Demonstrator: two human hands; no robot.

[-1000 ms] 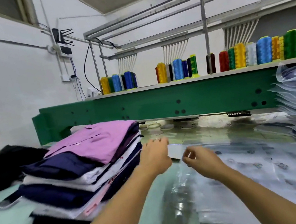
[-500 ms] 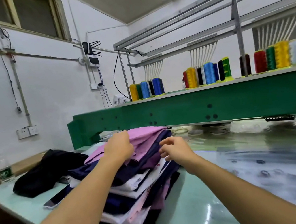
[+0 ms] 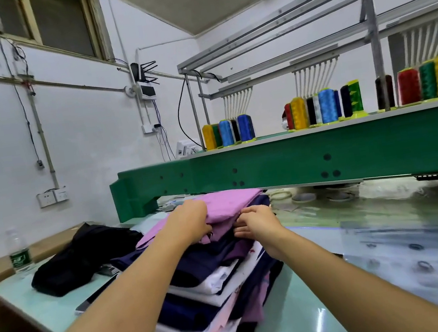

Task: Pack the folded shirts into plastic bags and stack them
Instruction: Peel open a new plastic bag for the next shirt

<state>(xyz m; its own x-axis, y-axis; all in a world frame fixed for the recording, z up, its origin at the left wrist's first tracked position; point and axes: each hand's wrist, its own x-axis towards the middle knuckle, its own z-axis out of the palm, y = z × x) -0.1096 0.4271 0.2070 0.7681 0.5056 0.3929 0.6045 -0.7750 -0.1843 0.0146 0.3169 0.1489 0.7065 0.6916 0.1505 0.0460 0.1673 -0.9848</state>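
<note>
Table (image 3: 292, 325), pale green, under shirt stack (image 3: 204, 304); left hand (image 3: 189, 221) and right hand (image 3: 257, 224) gripping top pink shirt (image 3: 231, 202)

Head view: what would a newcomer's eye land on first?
The stack of folded shirts at centre, where the left hand and right hand grip the top pink shirt. Behind it, a long green machine beam carries bright thread spools.
</note>
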